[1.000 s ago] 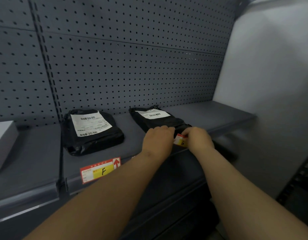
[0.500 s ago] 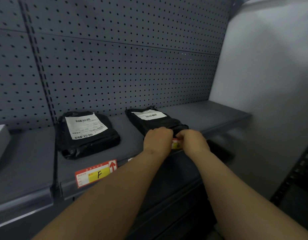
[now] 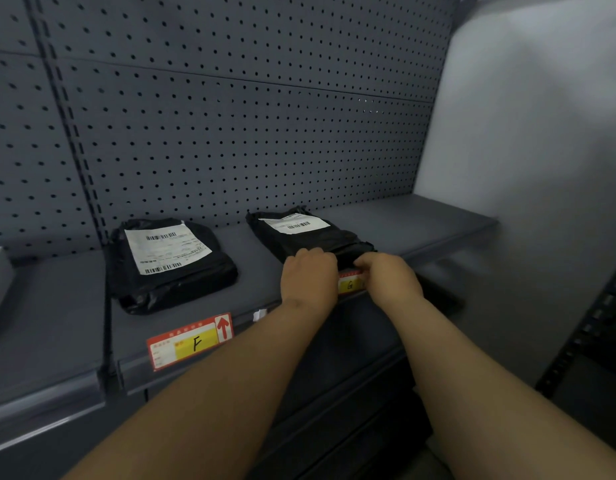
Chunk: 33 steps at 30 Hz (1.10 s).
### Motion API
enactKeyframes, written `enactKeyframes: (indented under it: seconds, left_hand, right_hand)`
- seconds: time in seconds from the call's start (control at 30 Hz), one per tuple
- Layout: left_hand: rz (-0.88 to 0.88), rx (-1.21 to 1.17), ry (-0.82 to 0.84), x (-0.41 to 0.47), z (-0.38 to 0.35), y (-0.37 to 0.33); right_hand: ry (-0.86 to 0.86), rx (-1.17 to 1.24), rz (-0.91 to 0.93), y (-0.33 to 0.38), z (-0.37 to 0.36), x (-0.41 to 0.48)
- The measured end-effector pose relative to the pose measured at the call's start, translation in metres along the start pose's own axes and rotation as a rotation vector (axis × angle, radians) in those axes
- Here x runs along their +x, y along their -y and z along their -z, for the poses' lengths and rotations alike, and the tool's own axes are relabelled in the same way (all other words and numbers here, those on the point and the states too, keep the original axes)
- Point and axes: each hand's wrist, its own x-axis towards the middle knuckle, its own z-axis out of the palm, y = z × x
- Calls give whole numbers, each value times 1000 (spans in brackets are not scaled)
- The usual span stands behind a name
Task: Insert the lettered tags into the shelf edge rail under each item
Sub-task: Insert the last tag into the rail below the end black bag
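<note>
Two hands at one tag: left hand [image 3: 308, 278] curled over the left end of the G tag [image 3: 349, 284], right hand [image 3: 389, 278] curled over the right end. Both clamped on it, fingertips hidden behind the knuckles. G tag at the shelf edge rail [image 3: 246, 322], directly below the right black parcel [image 3: 310, 233]. Yellow panel and letter showing in the gap between the hands, red strip along the top. Seating of the lower edge in the channel: cannot tell. F tag [image 3: 190, 341] already in the rail under the left black parcel [image 3: 171, 261], arrow pointing up at it.

Judgement on doing the step well:
- Seat one long edge in the channel first, then bow the card lightly and tuck the other edge under the opposite lip.
- Press evenly from both ends toward the middle, with no crease across the yellow panel.
- Mind the knuckles, just beside the parcel's front edge, so as not to shove it back.
- Centre under the parcel, as with the F tag.
- Run a finger along the face to confirm a flush fit before letting go.
</note>
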Motion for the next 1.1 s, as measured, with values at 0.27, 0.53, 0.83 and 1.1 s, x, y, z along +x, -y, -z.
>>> enactKeyframes:
  seconds: [0.27, 0.53, 0.83, 1.1]
  left_hand:
    - [64, -84, -38, -3, -1, 3]
    - [74, -83, -52, -4, -3, 2]
    - [5, -30, -82, -7, -5, -1]
    - [-17, 19, -65, -8, -4, -2]
  right_hand:
    - [-124, -36, 126, 4, 5, -10]
    - [-88, -187, 120, 11, 12, -14]
    - [-246, -208, 149, 12, 11, -24]
    - [-171, -110, 82, 12, 8, -20]
